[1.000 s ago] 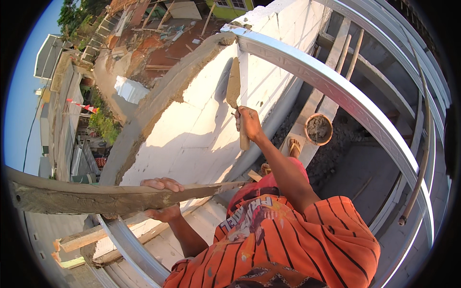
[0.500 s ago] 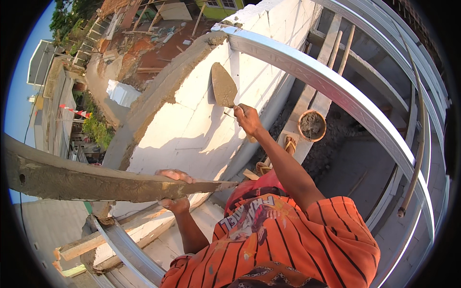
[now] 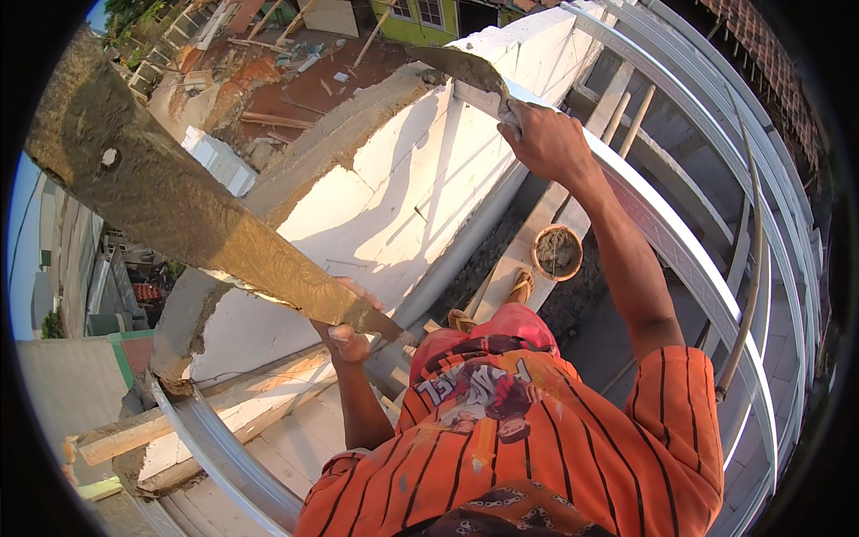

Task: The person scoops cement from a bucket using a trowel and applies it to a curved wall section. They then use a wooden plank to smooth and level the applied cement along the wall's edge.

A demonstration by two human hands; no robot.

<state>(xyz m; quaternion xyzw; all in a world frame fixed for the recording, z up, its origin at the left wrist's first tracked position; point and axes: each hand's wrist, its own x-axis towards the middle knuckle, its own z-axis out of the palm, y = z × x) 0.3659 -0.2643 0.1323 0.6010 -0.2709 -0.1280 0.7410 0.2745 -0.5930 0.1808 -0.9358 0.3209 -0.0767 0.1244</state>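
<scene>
A long, flat, mortar-smeared wooden board [image 3: 206, 219] slants across the left side, with a hole toward its far end. My left hand [image 3: 349, 347] grips it close to its near end, fingers over one edge and thumb on the other. In my right hand [image 3: 553, 143] is a pointed trowel [image 3: 465, 68], held by its handle. Its blade lies over the far part of the wall top, beside the silver metal beam [image 3: 658, 201]. Below both hands stands a white block wall [image 3: 358, 219], its top [image 3: 309, 148] coated in grey mortar.
A round tub [image 3: 557, 253] with mortar in it sits on the wooden planks [image 3: 501, 285] by my sandalled feet. Metal beams and a thin pole [image 3: 744, 331] run along the right. Timber [image 3: 215, 407] and a metal channel [image 3: 224, 456] lie lower left. Beyond the wall the ground drops away.
My right hand has raised the trowel from the wall's face up to its far top. The board in my left hand has swung, its far end rising toward the upper left.
</scene>
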